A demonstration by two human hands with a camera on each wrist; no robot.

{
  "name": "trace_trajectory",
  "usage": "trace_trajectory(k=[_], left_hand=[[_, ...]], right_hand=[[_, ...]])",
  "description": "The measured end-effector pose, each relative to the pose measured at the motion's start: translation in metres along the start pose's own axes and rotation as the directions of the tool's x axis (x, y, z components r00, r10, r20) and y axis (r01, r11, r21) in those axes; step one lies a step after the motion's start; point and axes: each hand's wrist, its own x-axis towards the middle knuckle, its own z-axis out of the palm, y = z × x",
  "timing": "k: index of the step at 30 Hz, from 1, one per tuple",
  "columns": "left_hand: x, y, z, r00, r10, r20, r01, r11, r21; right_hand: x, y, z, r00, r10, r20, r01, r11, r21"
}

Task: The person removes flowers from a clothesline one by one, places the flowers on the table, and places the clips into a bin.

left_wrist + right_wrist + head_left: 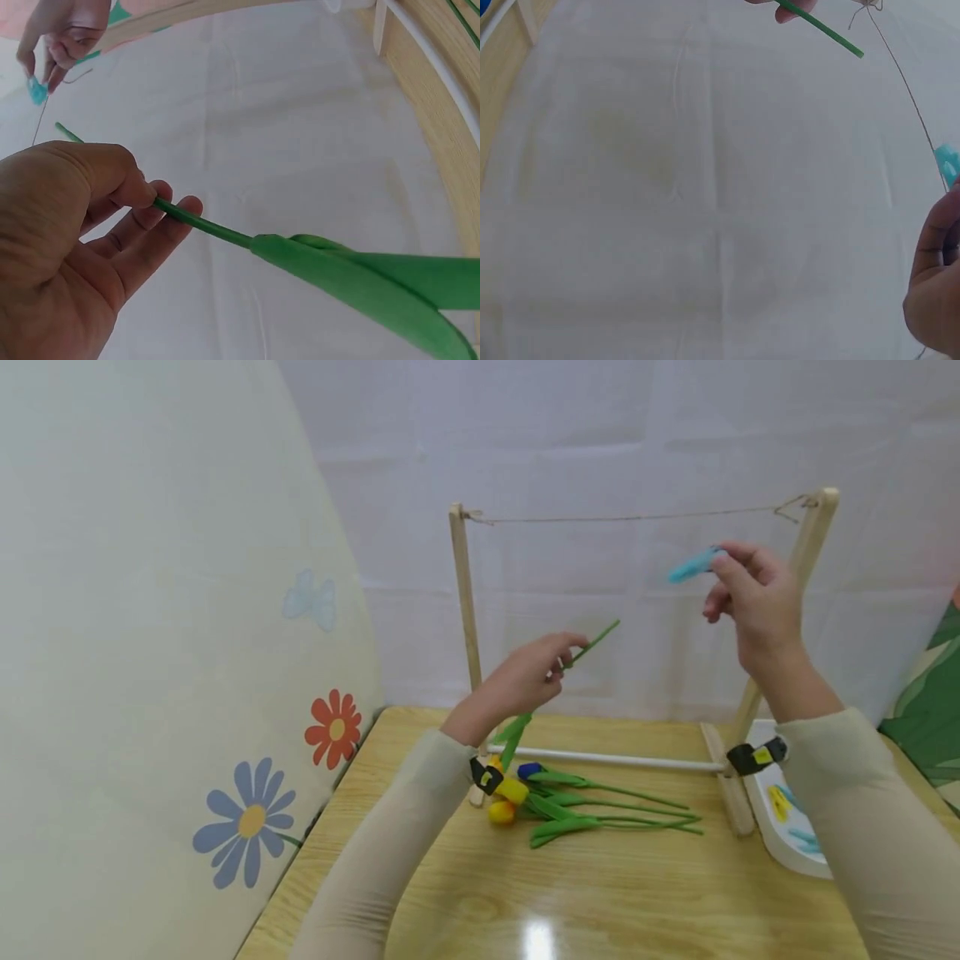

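Observation:
My left hand point(531, 672) pinches the green stem point(597, 642) of an artificial flower between thumb and fingers, its bare end pointing up and right. Broad green leaves point(352, 277) extend below that grip in the left wrist view; the bloom lies beyond that view's edge. Raised higher, my right hand point(765, 602) pinches a light blue clothespin point(692, 566) between thumb and forefinger. A thin string point(630, 517) runs above both hands in the head view, tied between two wooden posts. In the right wrist view the clothespin point(946, 161) overlaps the string.
Several artificial tulips point(600, 818) lie on the wooden table point(480, 902), yellow and blue blooms to the left. A white bar point(607, 758) joins the bases of the posts point(465, 593). At right, a white tray point(780, 856) holds yellow and blue clothespins. A flower-printed panel point(150, 568) borders the left.

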Motion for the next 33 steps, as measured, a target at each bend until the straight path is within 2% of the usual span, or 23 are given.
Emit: trace_trajectory(k=[4, 8, 11, 15, 18, 22, 27, 33], left_hand=[[0.002, 0.004, 0.003, 0.998, 0.054, 0.041, -0.055, 0.998, 0.033], [0.002, 0.003, 0.012, 0.989, 0.115, 0.098, -0.12, 0.992, 0.049], [0.002, 0.002, 0.023, 0.979, 0.145, 0.142, -0.152, 0.987, 0.043], [-0.001, 0.001, 0.039, 0.966, 0.166, 0.2, -0.178, 0.983, 0.043], [-0.003, 0.002, 0.05, 0.956, 0.17, 0.238, -0.188, 0.981, 0.055], [-0.005, 0.005, 0.062, 0.942, 0.205, 0.264, -0.232, 0.97, 0.074], [-0.009, 0.007, 0.073, 0.929, 0.244, 0.278, -0.28, 0.955, 0.097], [-0.015, 0.009, 0.086, 0.932, 0.24, 0.273, -0.284, 0.95, 0.132]], right_hand=[[0.001, 0.001, -0.012, 0.999, 0.008, -0.04, -0.01, 0.999, -0.048], [-0.002, 0.004, -0.022, 0.997, 0.026, -0.066, -0.031, 0.996, -0.082], [-0.004, 0.005, -0.028, 0.995, 0.04, -0.09, -0.046, 0.996, -0.073], [-0.006, 0.006, -0.034, 0.994, 0.049, -0.099, -0.05, 0.999, -0.004], [-0.008, 0.008, -0.039, 0.995, 0.058, -0.086, -0.052, 0.996, 0.066], [-0.014, 0.01, -0.048, 0.995, 0.077, -0.056, -0.07, 0.991, 0.118], [-0.025, 0.014, -0.056, 0.998, 0.058, 0.026, -0.06, 0.991, 0.115], [-0.031, 0.017, -0.062, 0.993, 0.021, 0.115, -0.033, 0.994, 0.101]])
